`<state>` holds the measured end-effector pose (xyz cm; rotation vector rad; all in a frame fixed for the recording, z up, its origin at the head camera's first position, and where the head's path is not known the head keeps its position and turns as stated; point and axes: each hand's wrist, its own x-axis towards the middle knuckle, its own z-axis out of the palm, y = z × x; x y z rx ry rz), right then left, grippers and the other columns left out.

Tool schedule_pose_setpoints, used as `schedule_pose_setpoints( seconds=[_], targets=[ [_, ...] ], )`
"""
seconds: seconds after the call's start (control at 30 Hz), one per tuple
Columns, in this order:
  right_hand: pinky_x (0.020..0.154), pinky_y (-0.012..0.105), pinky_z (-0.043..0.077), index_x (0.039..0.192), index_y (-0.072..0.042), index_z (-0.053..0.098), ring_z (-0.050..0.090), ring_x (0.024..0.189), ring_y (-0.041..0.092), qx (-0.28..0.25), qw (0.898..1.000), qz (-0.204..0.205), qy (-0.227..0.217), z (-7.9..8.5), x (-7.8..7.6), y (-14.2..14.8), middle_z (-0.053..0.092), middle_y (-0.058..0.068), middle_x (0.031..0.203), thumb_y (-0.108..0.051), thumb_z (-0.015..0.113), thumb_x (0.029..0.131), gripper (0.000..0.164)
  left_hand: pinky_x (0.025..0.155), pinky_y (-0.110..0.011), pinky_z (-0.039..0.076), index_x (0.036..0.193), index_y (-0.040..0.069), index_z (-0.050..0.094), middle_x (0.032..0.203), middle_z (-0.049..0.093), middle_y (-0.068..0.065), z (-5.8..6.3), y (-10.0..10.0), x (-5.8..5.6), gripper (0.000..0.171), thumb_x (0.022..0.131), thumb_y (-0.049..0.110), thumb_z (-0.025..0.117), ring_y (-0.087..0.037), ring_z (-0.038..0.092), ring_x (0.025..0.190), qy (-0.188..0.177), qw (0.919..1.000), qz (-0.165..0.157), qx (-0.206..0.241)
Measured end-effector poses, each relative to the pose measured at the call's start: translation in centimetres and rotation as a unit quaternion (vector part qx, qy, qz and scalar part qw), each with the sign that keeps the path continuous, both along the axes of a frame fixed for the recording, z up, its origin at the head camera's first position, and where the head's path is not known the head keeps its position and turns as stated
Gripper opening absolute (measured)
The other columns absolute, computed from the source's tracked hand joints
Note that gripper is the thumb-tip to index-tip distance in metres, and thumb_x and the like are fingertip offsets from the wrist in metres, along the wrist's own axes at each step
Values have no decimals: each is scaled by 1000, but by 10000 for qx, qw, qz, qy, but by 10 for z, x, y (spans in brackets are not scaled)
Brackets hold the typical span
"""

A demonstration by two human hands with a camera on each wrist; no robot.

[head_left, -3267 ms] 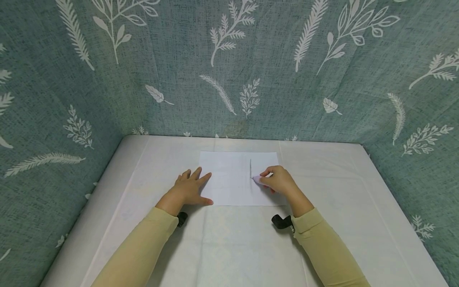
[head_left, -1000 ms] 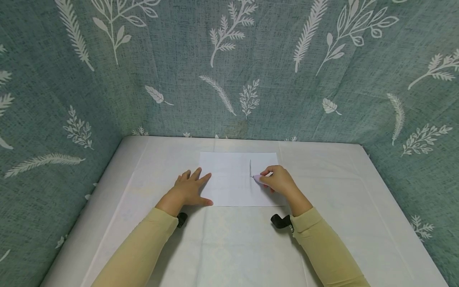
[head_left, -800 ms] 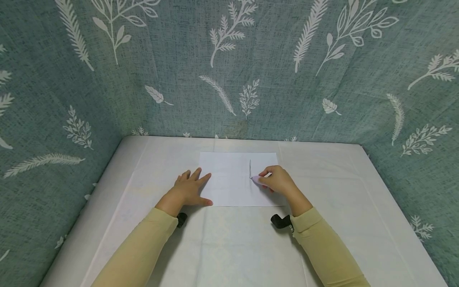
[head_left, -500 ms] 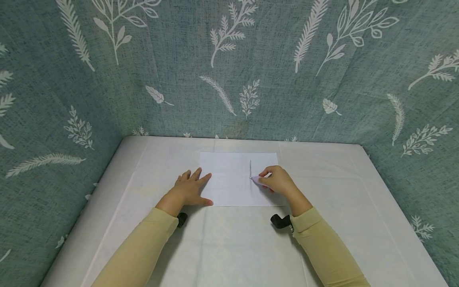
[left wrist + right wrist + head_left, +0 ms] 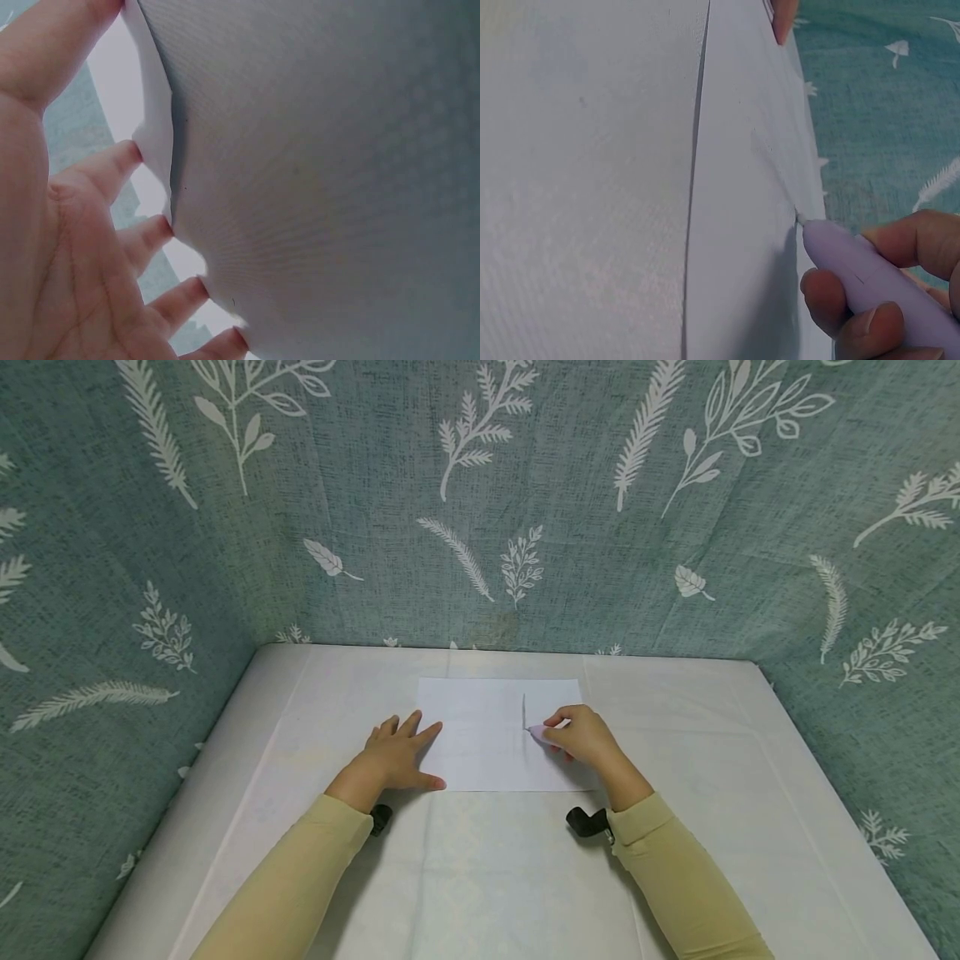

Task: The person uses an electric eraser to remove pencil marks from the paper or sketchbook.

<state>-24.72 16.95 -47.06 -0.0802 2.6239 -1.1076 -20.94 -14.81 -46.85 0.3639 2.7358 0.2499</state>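
A white sheet of paper (image 5: 472, 735) lies on the table. My left hand (image 5: 393, 756) rests with spread fingers on its left edge; in the left wrist view, fingertips (image 5: 161, 225) touch the paper's border. My right hand (image 5: 588, 739) pinches a thick lilac pen-shaped tool (image 5: 862, 270) between thumb and fingers. Its small pale tip (image 5: 801, 218) meets the paper, but I cannot tell whether it is a nib or a blade. A thin dark line (image 5: 523, 710) runs from near the far edge down to the tip; whether drawn or cut is unclear.
A white cloth covers the table (image 5: 495, 877). Teal fabric (image 5: 390, 460) with white leaf prints hangs behind the table and at both sides. A black wrist device (image 5: 587, 822) shows by the right sleeve, and another (image 5: 381, 818) by the left.
The right hand and the tool have shifted only slightly, back and forth near the line's lower end. The left hand and the paper stay in place.
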Motion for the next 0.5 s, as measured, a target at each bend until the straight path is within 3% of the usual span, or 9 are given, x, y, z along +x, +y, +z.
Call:
schedule_pose_setpoints(
  seconds=[0.5],
  targets=[
    [55, 30, 41, 107, -9, 73, 54, 44, 17, -12, 10000, -16, 95, -1, -2, 1, 71, 1, 68, -23, 69, 92, 21, 116, -67, 14, 160, 22, 27, 166, 11, -20, -1, 0, -1, 104, 78, 64, 75, -53, 12, 147, -38, 10000, -37, -44]
  ],
)
